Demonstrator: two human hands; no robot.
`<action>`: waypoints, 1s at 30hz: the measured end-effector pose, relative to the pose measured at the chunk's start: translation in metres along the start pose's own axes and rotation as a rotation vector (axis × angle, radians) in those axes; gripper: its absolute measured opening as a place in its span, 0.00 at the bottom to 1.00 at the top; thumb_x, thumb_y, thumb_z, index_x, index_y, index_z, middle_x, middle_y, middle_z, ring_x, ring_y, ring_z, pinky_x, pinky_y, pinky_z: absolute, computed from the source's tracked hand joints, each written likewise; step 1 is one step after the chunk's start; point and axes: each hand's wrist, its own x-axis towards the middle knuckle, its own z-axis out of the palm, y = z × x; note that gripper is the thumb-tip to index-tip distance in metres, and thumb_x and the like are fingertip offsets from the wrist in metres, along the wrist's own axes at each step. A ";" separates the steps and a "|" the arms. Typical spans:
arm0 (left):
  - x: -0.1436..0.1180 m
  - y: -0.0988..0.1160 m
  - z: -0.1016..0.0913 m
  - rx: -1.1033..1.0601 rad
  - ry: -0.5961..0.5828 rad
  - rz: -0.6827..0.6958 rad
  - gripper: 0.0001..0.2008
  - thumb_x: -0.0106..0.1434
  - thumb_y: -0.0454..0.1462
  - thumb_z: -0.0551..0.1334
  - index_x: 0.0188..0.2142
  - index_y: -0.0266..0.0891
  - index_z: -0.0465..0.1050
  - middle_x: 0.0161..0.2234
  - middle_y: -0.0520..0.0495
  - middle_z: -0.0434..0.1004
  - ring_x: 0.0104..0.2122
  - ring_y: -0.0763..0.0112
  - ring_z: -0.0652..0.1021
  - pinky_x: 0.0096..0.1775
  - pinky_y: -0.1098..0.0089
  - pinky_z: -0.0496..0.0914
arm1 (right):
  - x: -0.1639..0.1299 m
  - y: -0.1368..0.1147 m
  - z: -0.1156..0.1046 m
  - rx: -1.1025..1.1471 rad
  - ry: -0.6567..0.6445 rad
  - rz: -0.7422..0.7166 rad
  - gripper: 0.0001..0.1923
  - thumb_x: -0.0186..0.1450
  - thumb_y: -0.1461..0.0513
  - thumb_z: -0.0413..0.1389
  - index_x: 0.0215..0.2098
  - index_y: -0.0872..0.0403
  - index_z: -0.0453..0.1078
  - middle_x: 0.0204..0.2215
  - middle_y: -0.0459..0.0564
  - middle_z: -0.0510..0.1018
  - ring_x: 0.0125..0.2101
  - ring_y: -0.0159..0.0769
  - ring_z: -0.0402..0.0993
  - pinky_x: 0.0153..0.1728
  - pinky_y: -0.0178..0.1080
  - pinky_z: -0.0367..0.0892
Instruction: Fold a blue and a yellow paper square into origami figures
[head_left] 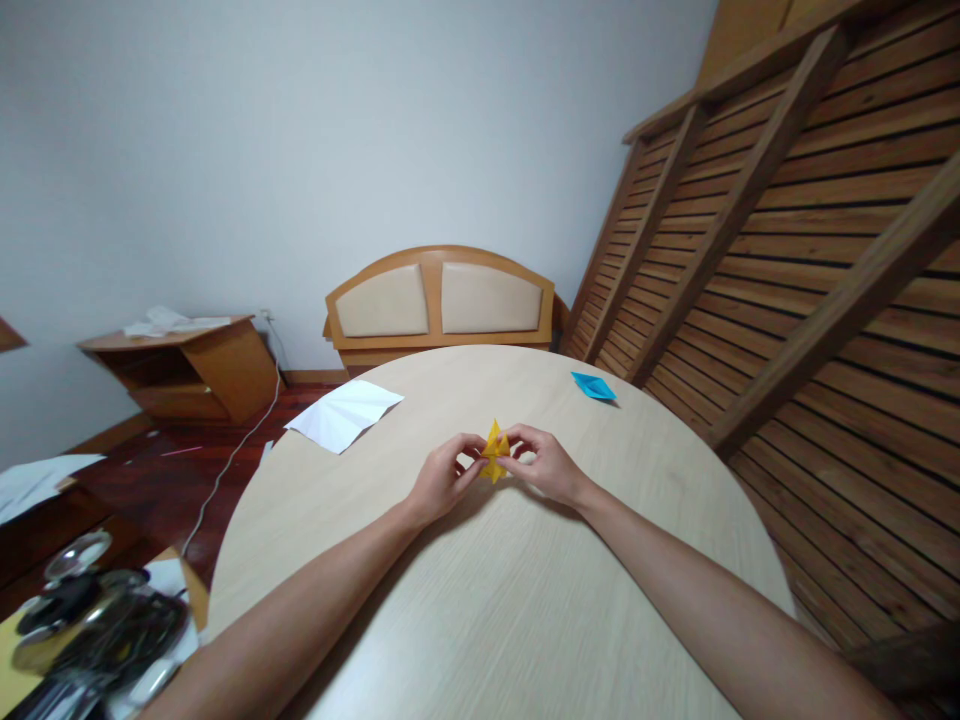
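A small piece of folded yellow paper (494,452), with pointed ends at top and bottom, is held between my two hands over the middle of the round table (480,620). My left hand (448,475) pinches its left side between thumb and fingers. On its right side, my right hand (546,464) pinches it the same way. The fingertips cover parts of the folds. Farther back on the right lies a blue folded paper boat (594,387). A creased sheet of white paper (343,415) rests toward the table's left edge.
Behind the table stands a headboard (442,300) with padded panels. A slatted wooden frame (750,300) leans along the right. At left are a low cabinet (232,375) with papers, a cable (232,460) on the floor, and a cluttered surface with a blurred black object (112,630).
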 end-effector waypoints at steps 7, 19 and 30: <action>0.001 0.000 -0.001 0.002 0.020 0.064 0.13 0.68 0.37 0.58 0.51 0.40 0.71 0.43 0.43 0.76 0.40 0.67 0.78 0.36 0.71 0.75 | 0.001 0.000 0.000 -0.064 0.030 -0.037 0.10 0.61 0.63 0.61 0.42 0.52 0.76 0.37 0.49 0.80 0.38 0.38 0.76 0.36 0.39 0.71; 0.002 -0.001 0.001 0.089 0.020 0.066 0.08 0.68 0.36 0.57 0.42 0.40 0.76 0.38 0.45 0.72 0.36 0.69 0.75 0.33 0.71 0.77 | 0.001 0.000 0.000 -0.200 0.017 -0.130 0.06 0.64 0.63 0.60 0.39 0.51 0.78 0.35 0.49 0.78 0.36 0.37 0.74 0.34 0.38 0.70; 0.001 -0.005 0.002 0.129 0.022 0.087 0.08 0.69 0.38 0.57 0.40 0.39 0.74 0.38 0.46 0.72 0.36 0.70 0.75 0.32 0.73 0.78 | 0.000 0.003 -0.001 -0.303 0.002 -0.138 0.04 0.66 0.61 0.60 0.33 0.52 0.75 0.34 0.47 0.75 0.35 0.34 0.72 0.34 0.36 0.67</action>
